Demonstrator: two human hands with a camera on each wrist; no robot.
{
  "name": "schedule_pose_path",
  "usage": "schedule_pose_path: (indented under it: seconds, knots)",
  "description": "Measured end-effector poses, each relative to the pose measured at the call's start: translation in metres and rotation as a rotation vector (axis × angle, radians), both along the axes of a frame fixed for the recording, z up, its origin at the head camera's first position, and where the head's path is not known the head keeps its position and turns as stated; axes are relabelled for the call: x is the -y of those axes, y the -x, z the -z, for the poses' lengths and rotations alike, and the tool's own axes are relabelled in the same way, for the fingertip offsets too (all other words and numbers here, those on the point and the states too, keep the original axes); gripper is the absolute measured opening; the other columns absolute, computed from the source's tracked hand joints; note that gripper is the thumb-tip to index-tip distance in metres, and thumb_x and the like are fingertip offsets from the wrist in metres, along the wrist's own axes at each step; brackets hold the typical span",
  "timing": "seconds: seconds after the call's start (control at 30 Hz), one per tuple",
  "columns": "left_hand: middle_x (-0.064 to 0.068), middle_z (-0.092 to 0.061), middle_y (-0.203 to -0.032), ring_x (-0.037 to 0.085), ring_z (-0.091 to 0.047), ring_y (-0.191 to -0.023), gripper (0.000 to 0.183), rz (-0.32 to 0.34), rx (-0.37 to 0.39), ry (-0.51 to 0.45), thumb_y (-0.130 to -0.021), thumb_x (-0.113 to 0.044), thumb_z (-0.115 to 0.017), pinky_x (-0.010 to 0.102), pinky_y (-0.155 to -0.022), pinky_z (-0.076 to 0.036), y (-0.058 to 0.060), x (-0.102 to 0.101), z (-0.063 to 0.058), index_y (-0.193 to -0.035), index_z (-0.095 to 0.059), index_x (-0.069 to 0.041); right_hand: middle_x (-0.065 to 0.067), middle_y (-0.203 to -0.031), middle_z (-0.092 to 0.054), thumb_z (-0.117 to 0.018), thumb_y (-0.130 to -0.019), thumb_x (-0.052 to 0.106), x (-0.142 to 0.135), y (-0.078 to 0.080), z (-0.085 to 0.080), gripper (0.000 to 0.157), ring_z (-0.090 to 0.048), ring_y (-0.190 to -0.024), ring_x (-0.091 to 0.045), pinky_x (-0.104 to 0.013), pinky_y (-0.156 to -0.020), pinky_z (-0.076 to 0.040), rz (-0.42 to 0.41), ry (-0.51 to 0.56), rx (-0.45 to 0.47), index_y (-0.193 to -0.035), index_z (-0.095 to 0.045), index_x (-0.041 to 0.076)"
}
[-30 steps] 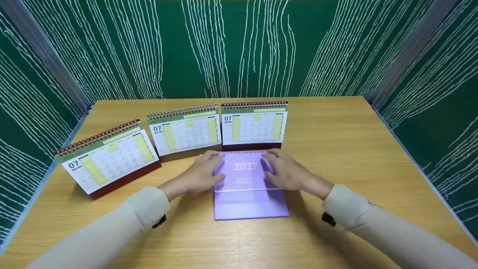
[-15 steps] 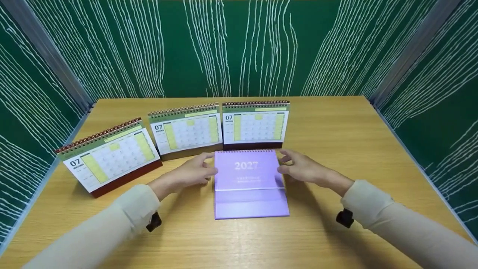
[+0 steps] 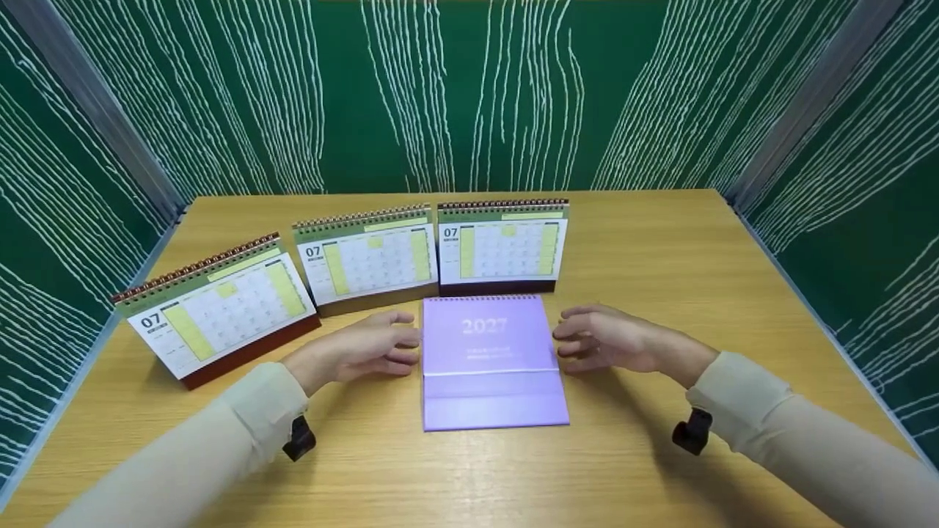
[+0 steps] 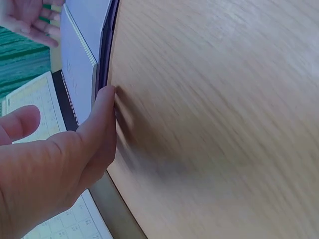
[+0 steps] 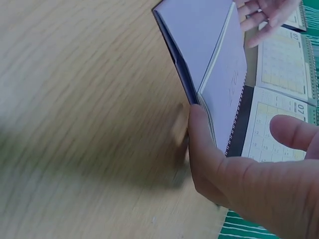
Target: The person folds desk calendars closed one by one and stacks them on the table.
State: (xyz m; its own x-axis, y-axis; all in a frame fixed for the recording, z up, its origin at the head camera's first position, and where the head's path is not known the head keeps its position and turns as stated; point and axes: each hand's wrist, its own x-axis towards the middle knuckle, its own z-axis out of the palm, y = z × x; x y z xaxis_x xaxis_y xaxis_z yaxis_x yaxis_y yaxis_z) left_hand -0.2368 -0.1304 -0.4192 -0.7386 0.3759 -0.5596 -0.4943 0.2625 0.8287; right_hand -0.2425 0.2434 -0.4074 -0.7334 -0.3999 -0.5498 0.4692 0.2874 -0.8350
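Observation:
A purple desk calendar point(image 3: 484, 337) marked 2027 lies folded low on the table, its spiral edge at the back. My left hand point(image 3: 363, 346) is beside its left edge, fingers loosely bent and pointing at it. Opposite, my right hand point(image 3: 616, 339) is by the right edge in the same pose. Neither hand grips the calendar. In the left wrist view, the fingers point(image 4: 102, 107) come right up to the calendar's side; contact is unclear. The right wrist view shows the other fingers point(image 5: 199, 129) equally near the cover.
Three desk calendars turned to 07 stand behind: one at left point(image 3: 227, 308), angled, one in the middle point(image 3: 370, 257) and one at right point(image 3: 502, 249). The last is just behind the purple one. Green walls point(image 3: 455, 95) with white lines enclose the wooden table point(image 3: 499, 477).
Both hands have come off the purple calendar's cover and moved outward to its two sides, with fingers turned inward. The calendars themselves stay in place.

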Motion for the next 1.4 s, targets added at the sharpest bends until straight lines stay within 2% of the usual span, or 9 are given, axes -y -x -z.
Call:
schedule_pose_path:
  seconds: [0.07,0.17,0.2,0.3,0.5,0.67,0.87,1.03,1.4]
  knots:
    - [0.021,-0.049,-0.152,0.029,-0.057,-0.128,0.068,-0.023,0.020,-0.023,-0.109,-0.017,-0.055,0.046,-0.112,-0.051,0.001,0.000,0.002,-0.165,-0.019,-0.002,-0.009,-0.115,-0.054,-0.054,-0.106,0.013,-0.003,0.000,0.001,0.034,-0.058,-0.110,-0.023,-0.049,-0.110,-0.052,0.020,0.038,0.031,-0.135,-0.041,0.002]
    - [0.024,-0.046,-0.154,0.030,-0.058,-0.126,0.064,-0.060,0.050,-0.056,-0.110,-0.014,-0.053,0.048,-0.112,-0.051,0.001,0.000,0.003,-0.163,-0.022,0.000,-0.011,-0.121,-0.054,-0.051,-0.108,0.016,-0.004,0.001,0.003,0.008,-0.058,-0.115,-0.026,-0.050,-0.109,-0.053,0.044,0.072,0.071,-0.110,-0.047,0.009]
    - [0.024,-0.045,-0.155,0.030,-0.058,-0.125,0.062,-0.071,0.057,-0.065,-0.110,-0.014,-0.052,0.048,-0.112,-0.051,0.001,0.000,0.003,-0.163,-0.023,0.001,-0.012,-0.124,-0.054,-0.050,-0.109,0.017,-0.004,0.001,0.004,0.007,-0.058,-0.117,-0.028,-0.050,-0.109,-0.053,0.052,0.079,0.085,-0.108,-0.049,0.010]
    - [0.025,-0.042,-0.157,0.031,-0.059,-0.122,0.059,-0.109,0.079,-0.085,-0.110,-0.015,-0.051,0.049,-0.111,-0.052,0.001,-0.002,0.002,-0.161,-0.025,0.002,-0.017,-0.135,-0.049,-0.048,-0.110,0.020,-0.004,0.002,0.005,0.017,-0.055,-0.125,-0.031,-0.050,-0.112,-0.051,0.065,0.087,0.113,-0.121,-0.047,0.007]
    - [0.025,-0.045,-0.155,0.031,-0.058,-0.119,0.052,-0.140,0.129,-0.123,-0.108,-0.014,-0.050,0.049,-0.111,-0.051,0.000,-0.008,0.002,-0.155,-0.033,0.004,-0.018,-0.142,-0.046,-0.045,-0.111,0.021,-0.004,0.003,0.006,0.024,-0.051,-0.134,-0.034,-0.052,-0.116,-0.047,0.058,0.104,0.147,-0.129,-0.042,0.006]
    - [0.025,-0.050,-0.154,0.031,-0.060,-0.123,0.045,-0.126,0.153,-0.140,-0.110,-0.015,-0.048,0.049,-0.112,-0.051,0.000,-0.012,0.000,-0.149,-0.044,0.007,-0.017,-0.139,-0.047,-0.043,-0.111,0.020,-0.003,0.003,0.006,0.019,-0.051,-0.132,-0.033,-0.052,-0.117,-0.045,0.060,0.135,0.165,-0.125,-0.043,0.007]
    - [0.025,-0.048,-0.155,0.034,-0.058,-0.128,0.045,-0.150,0.173,-0.139,-0.110,-0.016,-0.047,0.049,-0.111,-0.052,0.001,-0.015,-0.001,-0.148,-0.045,0.007,-0.017,-0.132,-0.047,-0.043,-0.110,0.017,0.002,0.003,0.005,0.015,-0.052,-0.127,-0.033,-0.052,-0.116,-0.046,0.102,0.168,0.186,-0.118,-0.045,0.005]
    - [0.026,-0.046,-0.155,0.035,-0.056,-0.131,0.046,-0.172,0.175,-0.121,-0.110,-0.017,-0.049,0.050,-0.111,-0.052,0.001,-0.018,-0.001,-0.150,-0.042,0.006,-0.017,-0.129,-0.045,-0.044,-0.108,0.016,0.007,0.003,0.003,0.013,-0.050,-0.123,-0.031,-0.051,-0.114,-0.047,0.112,0.149,0.179,-0.112,-0.049,0.004]
    - [0.025,-0.048,-0.152,0.035,-0.057,-0.129,0.044,-0.204,0.168,-0.092,-0.110,-0.018,-0.050,0.050,-0.107,-0.055,0.000,-0.023,0.000,-0.148,-0.045,0.003,-0.012,-0.122,-0.043,-0.046,-0.105,0.019,0.017,0.007,0.003,0.019,-0.046,-0.116,-0.027,-0.046,-0.108,-0.046,0.124,0.080,0.204,-0.117,-0.048,0.005]
